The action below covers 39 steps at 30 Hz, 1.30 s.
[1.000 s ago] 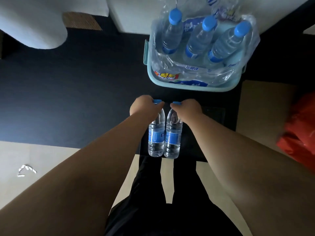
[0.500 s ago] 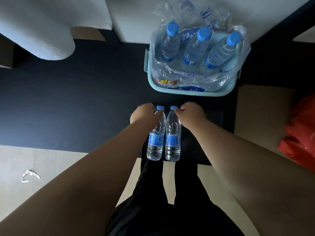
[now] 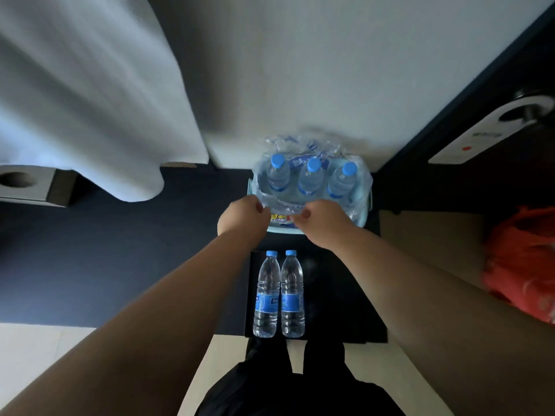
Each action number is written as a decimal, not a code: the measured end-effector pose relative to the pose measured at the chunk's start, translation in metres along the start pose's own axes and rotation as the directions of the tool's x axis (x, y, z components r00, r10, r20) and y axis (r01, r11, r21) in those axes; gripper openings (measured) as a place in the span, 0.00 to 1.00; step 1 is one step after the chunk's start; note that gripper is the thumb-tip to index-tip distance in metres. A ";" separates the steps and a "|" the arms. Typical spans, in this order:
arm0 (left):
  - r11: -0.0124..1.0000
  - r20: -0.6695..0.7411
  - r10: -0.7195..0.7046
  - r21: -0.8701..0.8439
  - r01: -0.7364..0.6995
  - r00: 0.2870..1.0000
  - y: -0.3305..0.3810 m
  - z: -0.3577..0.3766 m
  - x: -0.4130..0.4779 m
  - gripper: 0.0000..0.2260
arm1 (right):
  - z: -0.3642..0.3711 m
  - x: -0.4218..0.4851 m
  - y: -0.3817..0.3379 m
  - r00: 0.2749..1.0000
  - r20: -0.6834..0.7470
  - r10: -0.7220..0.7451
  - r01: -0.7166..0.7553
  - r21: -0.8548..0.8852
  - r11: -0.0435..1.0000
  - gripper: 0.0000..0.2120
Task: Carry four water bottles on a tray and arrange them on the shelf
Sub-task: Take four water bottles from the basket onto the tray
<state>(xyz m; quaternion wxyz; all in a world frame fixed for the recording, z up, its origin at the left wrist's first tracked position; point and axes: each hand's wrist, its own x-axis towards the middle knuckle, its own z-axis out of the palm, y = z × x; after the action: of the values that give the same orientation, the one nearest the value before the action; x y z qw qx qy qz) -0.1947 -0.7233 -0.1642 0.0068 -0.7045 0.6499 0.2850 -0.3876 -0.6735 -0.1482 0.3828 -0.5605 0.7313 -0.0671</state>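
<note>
Film snag, crowded tray corner

Both hands are out over the near rim of the teal tub (image 3: 367, 202), which sits at the foot of the white wall (image 3: 300, 70). The left hand (image 3: 244, 218) and right hand (image 3: 322, 225) show knuckles up and fingers curled at the loose near edge of the torn shrink-wrap (image 3: 301, 144). Their fingertips are hidden, so I cannot tell whether either hand pinches the film or holds nothing. Three packed bottles (image 3: 312, 178) stand upright in a row along the tub's far side, inside that film.

Two of the four are loaded. The left tray bottle (image 3: 266, 295) and right tray bottle (image 3: 292, 295) stand upright, touching or nearly so. Their bases are at the near edge of the black tray (image 3: 336, 295), towards its near-left corner.

The likeliest trouble is the wrap. If a bottle is pulled up while film clings to its shoulder, the pack may drag with it. That could tip its neighbours or slide the light tub along the floor.

The second hazard lies below the forearms, because any bottle brought back to the tray passes over the standing pair. A low sweep could clip a cap, and these tall, narrow bottles would probably topple together.

Setting the next two beside them at the same corner would load the tray to one side. It might then tilt when lifted, so the far-right part looks safer.
</note>
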 end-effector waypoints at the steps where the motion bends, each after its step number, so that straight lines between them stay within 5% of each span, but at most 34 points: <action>1: 1.000 -0.007 0.012 -0.006 -0.012 1.000 0.006 -0.006 0.003 0.11 | -0.007 0.002 -0.003 1.000 -0.028 -0.005 0.005 -0.008 1.000 0.19; 7: 0.998 -0.024 0.066 0.015 -0.065 0.998 0.044 -0.026 0.027 0.10 | -0.041 0.027 -0.008 0.984 -0.176 0.028 -0.035 -0.038 0.999 0.11; 17: 0.988 -0.080 0.156 0.018 -0.155 0.985 0.067 -0.017 0.067 0.14 | -0.034 0.067 -0.005 0.971 -0.233 0.059 -0.069 -0.034 0.997 0.24; 29: 0.953 -0.073 0.302 0.061 -0.298 0.951 0.057 0.020 0.065 0.13 | 0.002 0.072 0.005 0.941 -0.336 0.049 -0.059 -0.020 0.998 0.18; 39: 0.936 -0.178 0.348 0.017 -0.351 0.920 0.065 -0.037 0.026 0.09 | -0.038 0.028 -0.018 0.921 -0.389 0.005 -0.002 0.008 1.000 0.16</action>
<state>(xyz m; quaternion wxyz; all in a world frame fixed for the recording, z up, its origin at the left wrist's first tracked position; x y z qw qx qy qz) -0.2404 -0.7715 -0.1202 -0.1075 -0.5999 0.7610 0.2223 -0.4002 -0.7164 -0.1259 0.2322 -0.5334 0.7935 -0.1788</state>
